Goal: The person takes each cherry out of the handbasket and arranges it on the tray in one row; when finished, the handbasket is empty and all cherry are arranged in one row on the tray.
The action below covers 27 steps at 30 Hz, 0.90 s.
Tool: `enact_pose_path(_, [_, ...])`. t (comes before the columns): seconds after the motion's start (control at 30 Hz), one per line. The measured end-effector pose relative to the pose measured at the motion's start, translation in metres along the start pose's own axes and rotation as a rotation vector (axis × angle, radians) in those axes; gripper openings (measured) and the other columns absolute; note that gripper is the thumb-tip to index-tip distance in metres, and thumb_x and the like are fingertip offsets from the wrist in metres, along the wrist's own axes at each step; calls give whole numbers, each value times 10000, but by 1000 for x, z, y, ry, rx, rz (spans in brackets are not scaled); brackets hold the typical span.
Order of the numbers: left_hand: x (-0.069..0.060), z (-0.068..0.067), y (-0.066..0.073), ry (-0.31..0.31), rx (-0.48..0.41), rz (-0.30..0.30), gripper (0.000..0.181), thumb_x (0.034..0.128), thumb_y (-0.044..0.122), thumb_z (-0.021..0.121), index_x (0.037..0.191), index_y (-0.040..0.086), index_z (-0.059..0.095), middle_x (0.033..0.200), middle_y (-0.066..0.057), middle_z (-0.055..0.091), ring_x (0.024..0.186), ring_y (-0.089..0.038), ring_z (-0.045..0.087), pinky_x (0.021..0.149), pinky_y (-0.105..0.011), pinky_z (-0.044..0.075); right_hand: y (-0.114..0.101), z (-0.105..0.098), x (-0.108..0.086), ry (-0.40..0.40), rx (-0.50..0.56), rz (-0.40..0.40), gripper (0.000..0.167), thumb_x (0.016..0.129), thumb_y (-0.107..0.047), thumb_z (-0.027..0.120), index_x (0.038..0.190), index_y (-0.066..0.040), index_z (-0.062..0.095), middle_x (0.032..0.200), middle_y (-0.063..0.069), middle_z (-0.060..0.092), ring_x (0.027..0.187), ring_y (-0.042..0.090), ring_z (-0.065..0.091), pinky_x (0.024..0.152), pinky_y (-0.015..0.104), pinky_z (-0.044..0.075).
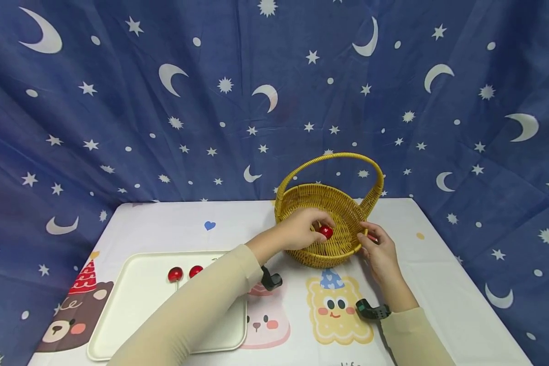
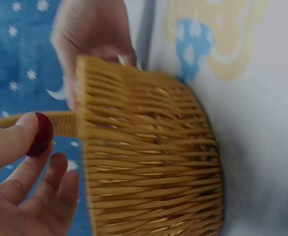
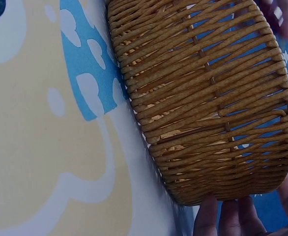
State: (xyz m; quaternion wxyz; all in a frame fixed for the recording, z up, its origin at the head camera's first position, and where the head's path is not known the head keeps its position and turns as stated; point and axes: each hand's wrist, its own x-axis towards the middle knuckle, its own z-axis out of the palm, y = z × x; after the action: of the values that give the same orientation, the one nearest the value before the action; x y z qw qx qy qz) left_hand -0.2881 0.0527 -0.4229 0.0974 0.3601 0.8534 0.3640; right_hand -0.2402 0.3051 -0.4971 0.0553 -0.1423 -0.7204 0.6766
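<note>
Over the opening of a woven yellow-brown basket (image 1: 317,260), my left hand (image 1: 302,229) pinches a shiny red cherry (image 1: 326,232) between thumb and fingers. The left wrist view shows that cherry (image 2: 42,133) at the fingertips, just beyond the basket rim (image 2: 85,147). My right hand (image 1: 382,254) grips the basket's right rim, and a bit of red shows by its fingers. In the right wrist view, its fingers (image 3: 227,216) lie against the wicker wall (image 3: 208,98). Two more red cherries, one (image 1: 175,274) with a pale stem, lie on a white tray.
The white tray (image 1: 137,305) stands at the left of the table, partly hidden by my left sleeve. The basket's tall arched handle (image 1: 343,155) rises above both hands. A printed white cloth (image 1: 421,284) covers the table, and a blue star-patterned curtain (image 1: 201,91) hangs behind.
</note>
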Motion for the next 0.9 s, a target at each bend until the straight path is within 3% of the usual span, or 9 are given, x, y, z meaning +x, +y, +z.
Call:
enact_pose_path(0.2, [-44, -20, 8, 45, -105, 17, 350, 953, 86, 816, 1283, 185, 751, 1214, 31, 747, 1020, -129, 684, 898, -268, 584, 1, 0, -1, 9, 9, -16, 416, 1082, -67, 601, 1493, -44, 540, 1280, 25, 508, 1071, 74, 546, 806, 182, 545])
enact_pose_path(0.43, [-109, -47, -11, 160, -139, 11, 284, 934, 37, 813, 1176, 182, 777, 1150, 33, 732, 1010, -131, 713, 888, -287, 614, 1, 1, 0, 22, -7, -24, 417, 1083, -72, 598, 1498, -59, 551, 1283, 5, 516, 1105, 103, 540, 806, 174, 540])
enact_pose_path(0.73, [-202, -79, -57, 289, -94, -142, 330, 943, 41, 801, 1200, 248, 785, 1189, 55, 733, 1014, -142, 700, 893, -286, 612, 1, 1, -1, 17, -22, -26, 427, 1085, -94, 610, 1506, -66, 544, 1303, 3, 516, 1108, 89, 546, 807, 167, 546])
enact_pose_path(0.9, [-245, -93, -87, 361, -40, -280, 335, 942, 31, 796, 1211, 231, 789, 1198, 5, 727, 996, -140, 693, 850, -235, 605, 0, 1, -1, 16, -21, -17, 412, 1086, -94, 608, 1493, -67, 543, 1316, 20, 525, 1062, 54, 569, 777, 162, 546])
